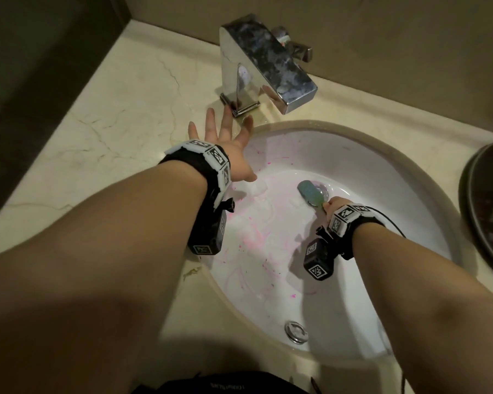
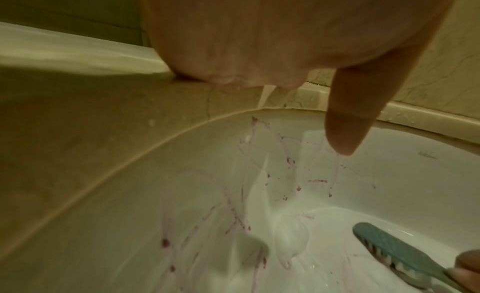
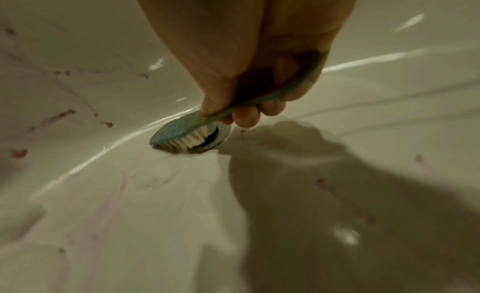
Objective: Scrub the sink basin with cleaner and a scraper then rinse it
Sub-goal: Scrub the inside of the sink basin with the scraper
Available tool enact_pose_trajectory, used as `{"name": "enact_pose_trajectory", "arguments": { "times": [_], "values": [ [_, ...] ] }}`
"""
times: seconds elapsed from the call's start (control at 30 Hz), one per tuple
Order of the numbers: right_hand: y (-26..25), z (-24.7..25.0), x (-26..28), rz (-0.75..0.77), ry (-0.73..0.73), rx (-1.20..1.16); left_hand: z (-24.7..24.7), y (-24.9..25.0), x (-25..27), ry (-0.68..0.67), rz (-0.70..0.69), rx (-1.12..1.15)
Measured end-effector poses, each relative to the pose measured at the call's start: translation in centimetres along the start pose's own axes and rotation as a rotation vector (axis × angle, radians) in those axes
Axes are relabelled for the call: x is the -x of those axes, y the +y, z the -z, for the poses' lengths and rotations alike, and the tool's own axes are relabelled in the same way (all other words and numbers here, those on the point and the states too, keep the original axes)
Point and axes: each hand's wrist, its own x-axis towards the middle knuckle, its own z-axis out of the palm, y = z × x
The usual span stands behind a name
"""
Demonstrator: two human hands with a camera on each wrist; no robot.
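The white sink basin point(image 1: 362, 177) is streaked with pink cleaner and foam point(image 1: 254, 240). My right hand point(image 1: 332, 204) grips the handle of a teal scrub brush point(image 1: 310, 191) with white bristles point(image 3: 192, 140); its head presses on the basin floor at the chrome drain point(image 3: 221, 139). My left hand point(image 1: 225, 135) lies flat with fingers spread on the counter at the basin's far-left rim, just below the faucet base; its thumb point(image 2: 345, 125) hangs over the bowl. The brush point(image 2: 394, 250) shows at the lower right of the left wrist view.
A chrome square faucet point(image 1: 265, 66) stands behind the basin, its spout over the bowl. The beige marble counter point(image 1: 103, 115) spreads to the left. A dark round object point(image 1: 487, 203) sits at the right edge. The overflow ring point(image 1: 296, 332) is on the near wall.
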Motion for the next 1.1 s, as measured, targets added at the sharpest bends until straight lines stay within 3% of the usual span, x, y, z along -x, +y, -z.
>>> {"name": "enact_pose_trajectory", "arguments": {
  "times": [0.13,0.23,0.3,0.47,0.7,0.83,0.97,1.07,1.1],
  "values": [
    [-0.7,0.3,0.5,-0.018,-0.028,-0.133,-0.2,0.0,-0.2,-0.005,0.005,-0.012],
    [-0.5,0.6,1.6,-0.051,-0.002,0.137,-0.2,0.0,-0.3,-0.011,0.006,-0.015],
    [-0.3,0.2,1.6,-0.017,0.045,0.195,-0.2,0.0,-0.3,-0.013,0.005,-0.016],
    [-2.0,-1.1,1.1,-0.019,-0.036,-0.141,-0.2,0.0,-0.3,-0.011,0.003,-0.016],
    [-0.4,-0.6,0.6,-0.026,0.045,0.053,-0.3,-0.1,-0.3,0.005,-0.004,-0.029],
    [-1.3,-0.7,1.2,-0.072,-0.034,-0.197,-0.3,-0.1,-0.3,0.009,-0.006,-0.03],
    [0.3,-0.4,1.7,-0.208,0.032,-0.069,-0.3,-0.2,-0.4,0.005,-0.009,-0.033],
    [0.3,-1.1,1.4,-0.145,0.04,0.036,-0.3,-0.2,-0.4,0.002,-0.007,-0.03],
    [-0.2,-1.2,1.4,-0.144,0.036,-0.03,-0.3,-0.1,-0.4,0.0,-0.007,-0.027]
  ]
}}
